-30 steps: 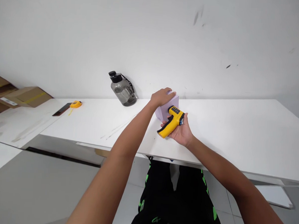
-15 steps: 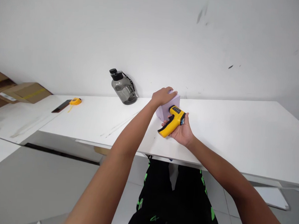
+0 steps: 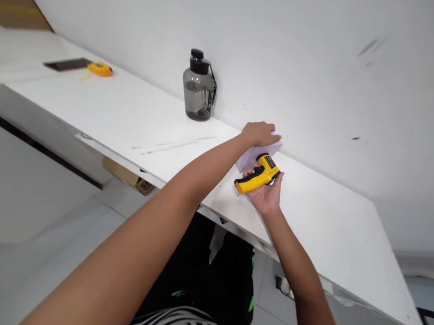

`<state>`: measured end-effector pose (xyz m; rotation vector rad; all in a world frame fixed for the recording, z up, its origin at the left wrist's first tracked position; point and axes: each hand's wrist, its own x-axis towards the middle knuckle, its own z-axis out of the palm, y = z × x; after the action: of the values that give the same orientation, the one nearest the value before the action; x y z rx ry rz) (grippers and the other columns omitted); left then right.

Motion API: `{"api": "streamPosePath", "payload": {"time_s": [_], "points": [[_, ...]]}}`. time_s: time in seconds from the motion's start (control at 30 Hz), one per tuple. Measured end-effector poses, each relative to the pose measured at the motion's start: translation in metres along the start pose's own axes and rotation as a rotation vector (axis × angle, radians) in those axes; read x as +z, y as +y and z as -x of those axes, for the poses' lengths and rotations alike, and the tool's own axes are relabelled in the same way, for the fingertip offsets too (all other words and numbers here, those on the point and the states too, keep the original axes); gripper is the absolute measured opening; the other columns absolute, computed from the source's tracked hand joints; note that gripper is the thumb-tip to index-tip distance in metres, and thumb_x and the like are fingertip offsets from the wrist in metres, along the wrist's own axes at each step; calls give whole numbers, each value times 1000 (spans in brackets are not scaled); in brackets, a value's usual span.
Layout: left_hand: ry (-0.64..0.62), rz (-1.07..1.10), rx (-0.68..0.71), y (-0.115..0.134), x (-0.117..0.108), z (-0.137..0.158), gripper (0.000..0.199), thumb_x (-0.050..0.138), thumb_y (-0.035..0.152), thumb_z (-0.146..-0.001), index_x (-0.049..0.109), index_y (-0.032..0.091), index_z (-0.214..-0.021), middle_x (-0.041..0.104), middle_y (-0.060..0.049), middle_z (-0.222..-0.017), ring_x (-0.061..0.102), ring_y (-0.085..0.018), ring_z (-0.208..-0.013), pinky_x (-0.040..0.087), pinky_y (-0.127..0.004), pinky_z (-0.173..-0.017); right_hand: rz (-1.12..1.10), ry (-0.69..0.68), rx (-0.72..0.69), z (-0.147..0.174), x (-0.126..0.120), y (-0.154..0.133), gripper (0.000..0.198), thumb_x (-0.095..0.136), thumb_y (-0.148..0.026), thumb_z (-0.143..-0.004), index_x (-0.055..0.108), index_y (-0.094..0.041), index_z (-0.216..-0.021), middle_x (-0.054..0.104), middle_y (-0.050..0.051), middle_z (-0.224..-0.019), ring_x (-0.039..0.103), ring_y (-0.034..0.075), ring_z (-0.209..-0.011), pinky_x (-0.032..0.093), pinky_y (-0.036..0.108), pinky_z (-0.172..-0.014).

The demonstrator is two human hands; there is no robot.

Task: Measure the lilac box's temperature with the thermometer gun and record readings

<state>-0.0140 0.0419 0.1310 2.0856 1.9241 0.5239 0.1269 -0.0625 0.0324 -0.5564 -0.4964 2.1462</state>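
Note:
My left hand [image 3: 258,133] is closed over the top of a lilac box-shaped item [image 3: 250,159] on the white tabletop, close to the wall. The hand hides much of that item. My right hand [image 3: 268,200] holds a yellow and black infrared thermometer [image 3: 263,175] lying across the palm, its fingers partly behind it. The thermometer's handle points left toward the table's front edge, and its body is just in front of the lilac item.
A grey see-through bottle [image 3: 198,96] with a black lid stands against the wall. Farther left lie a yellow tape measure [image 3: 100,69] and a dark flat object [image 3: 67,64]. A cardboard box [image 3: 21,9] sits at the far left, another [image 3: 125,173] below the white table [image 3: 319,216].
The head view has turned and tilted, so the table now slopes down to the right in the picture. Both hands keep hold of the same things.

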Motion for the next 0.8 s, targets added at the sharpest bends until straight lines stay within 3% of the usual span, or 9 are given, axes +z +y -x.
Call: {"api": "streamPosePath", "payload": {"time_s": [0.37, 0.57, 0.8], "points": [[64, 101, 51, 1, 0, 4, 55, 48, 54, -89, 63, 22, -131, 65, -11, -131, 57, -32, -121, 40, -48, -105, 158, 30, -102, 1, -1, -3, 59, 51, -73, -87, 69, -23, -110, 73, 4, -95, 67, 20, -93, 54, 45, -96], [71, 167, 79, 0, 2, 1, 49, 51, 52, -88, 68, 22, -122, 67, -11, -125, 55, -35, -121, 37, -52, -108, 170, 24, -110, 0, -2, -3, 59, 49, -74, -86, 69, -23, -108, 71, 3, -93, 67, 18, -89, 56, 39, -92], [85, 169, 70, 1, 0, 3, 44, 54, 49, -87, 69, 22, -118, 69, -11, -122, 59, -34, -116, 40, -51, -106, 190, 52, -126, -1, -4, -4, 59, 53, -74, -85, 68, -24, -111, 70, 3, -94, 66, 19, -91, 53, 43, -98]]}}
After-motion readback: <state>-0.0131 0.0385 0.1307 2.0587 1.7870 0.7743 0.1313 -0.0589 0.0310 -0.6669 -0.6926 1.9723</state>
